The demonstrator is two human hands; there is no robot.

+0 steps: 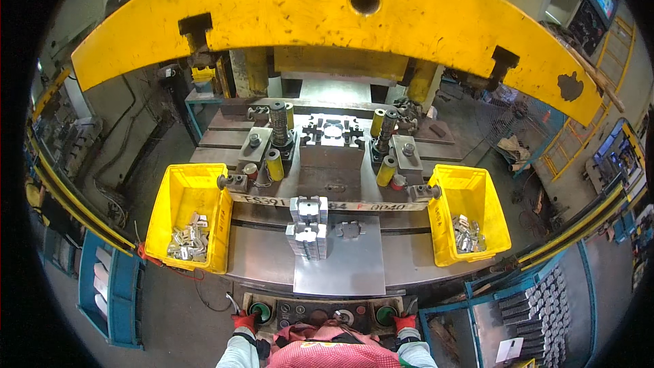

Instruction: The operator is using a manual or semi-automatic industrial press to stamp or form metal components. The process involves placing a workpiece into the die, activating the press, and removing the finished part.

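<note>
Clock centred on the view. Red-gloved left hand sat at 7 by the left green button, red-gloved right hand at 5 by the right green button. Couldn't tell finger spread or firm contact on either; too small in view. Buttons looked fixed in recessed cups, rigid, probably springy: palm-push on the face, nothing to pinch. Beyond, at 6, two stacks of metal parts stood on the metal plate; probably stiff, fairly heavy, maybe slick, best taken by outer sides. Farthest, at 12: die.
</note>
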